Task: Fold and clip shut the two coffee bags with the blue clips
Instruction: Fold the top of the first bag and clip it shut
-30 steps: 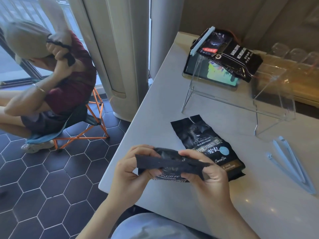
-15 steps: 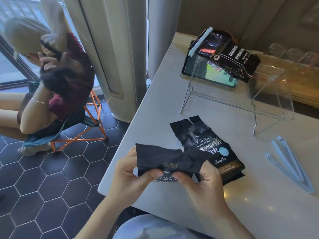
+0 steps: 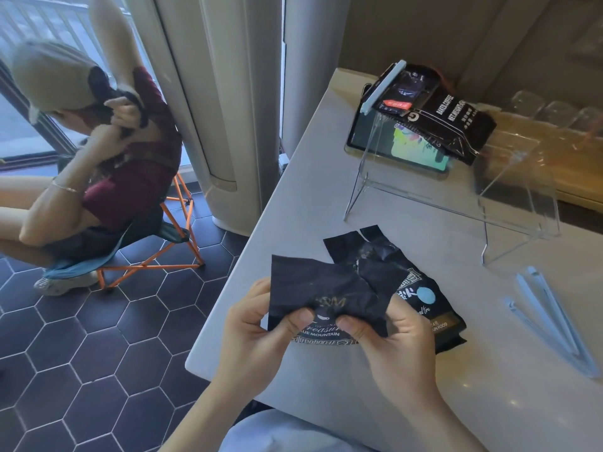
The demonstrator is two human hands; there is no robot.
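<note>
coffee bag [image 3: 329, 293] held above the near table [image 3: 424, 396] edge, top flap bent over; left hand [image 3: 251, 334] and right hand [image 3: 396, 345] pinch it with thumbs. second coffee bag [image 3: 421, 288] lies flat just behind; two blue clips [image 3: 551, 321] lie to the right.

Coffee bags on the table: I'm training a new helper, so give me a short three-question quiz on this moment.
1. True or false: both hands grip the same coffee bag.
2. Where do the loose blue clips lie? A) on the table, to the person's right B) on the floor C) on the clear stand
3. What lies on the table just behind the held bag?

Key: 1 true; 2 A; 3 a second coffee bag, lying flat and unclipped.
</note>
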